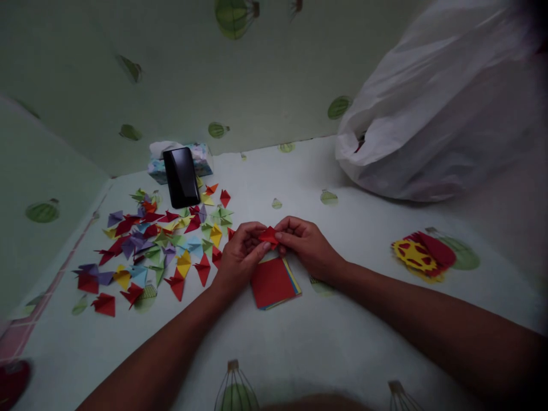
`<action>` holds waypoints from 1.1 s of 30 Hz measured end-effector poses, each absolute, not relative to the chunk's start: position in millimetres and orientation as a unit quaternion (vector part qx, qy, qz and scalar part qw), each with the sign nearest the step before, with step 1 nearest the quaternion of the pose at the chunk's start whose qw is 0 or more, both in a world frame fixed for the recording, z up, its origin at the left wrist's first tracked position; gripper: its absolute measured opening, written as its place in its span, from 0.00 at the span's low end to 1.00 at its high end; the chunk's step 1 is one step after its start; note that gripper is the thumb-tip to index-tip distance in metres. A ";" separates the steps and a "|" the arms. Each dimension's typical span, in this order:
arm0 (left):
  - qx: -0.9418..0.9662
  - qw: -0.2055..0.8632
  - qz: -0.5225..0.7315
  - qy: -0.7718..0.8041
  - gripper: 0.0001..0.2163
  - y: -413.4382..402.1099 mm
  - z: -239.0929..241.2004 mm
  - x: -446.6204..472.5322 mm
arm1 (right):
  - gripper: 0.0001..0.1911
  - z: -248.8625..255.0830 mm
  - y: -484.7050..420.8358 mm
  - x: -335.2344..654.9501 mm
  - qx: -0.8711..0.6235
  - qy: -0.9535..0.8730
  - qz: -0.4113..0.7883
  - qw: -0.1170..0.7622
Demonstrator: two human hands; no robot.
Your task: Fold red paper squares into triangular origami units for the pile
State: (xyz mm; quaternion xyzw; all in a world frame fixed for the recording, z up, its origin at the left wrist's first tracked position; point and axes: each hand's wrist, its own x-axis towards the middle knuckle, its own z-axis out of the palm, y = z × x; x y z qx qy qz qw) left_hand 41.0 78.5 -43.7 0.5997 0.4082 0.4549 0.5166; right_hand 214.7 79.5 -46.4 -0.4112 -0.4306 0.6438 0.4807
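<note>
A small folded piece of red origami paper (269, 236) is pinched between my two hands near the middle of the table. My left hand (245, 251) grips its left side with thumb and fingers. On the other side, my right hand (306, 242) holds the right edge between thumb and forefinger. Just below the hands lies a stack of square paper sheets (274, 282), red on top, with blue and yellow edges showing. Many folded paper pieces (162, 242) in red, yellow, green, blue and purple are spread to the left of my left hand.
A black phone (182, 177) leans against a patterned tissue box (202, 158) at the back left. Red and yellow cut-out shapes (422, 255) lie at the right. A large white plastic bag (428, 114) stands at the back right, against the balloon-patterned wall (278, 74).
</note>
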 end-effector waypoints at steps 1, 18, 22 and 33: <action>0.624 0.495 0.446 0.408 0.07 78.3 -43.5 41.0 | 0.09 -45.7 79.1 214.5 -0.412 -0.430 0.642 0.483; 0.658 0.412 0.429 0.462 0.03 76.5 -46.1 39.6 | 0.10 -46.4 76.0 212.5 -0.405 -0.426 0.641 0.493; 0.653 0.421 0.431 0.458 0.04 76.6 -44.3 40.3 | 0.10 -46.4 74.5 211.7 -0.412 -0.433 0.633 0.492; 0.588 0.468 0.475 0.457 0.04 77.4 -39.7 43.5 | 0.09 -44.3 74.0 212.7 -0.397 -0.430 0.649 0.486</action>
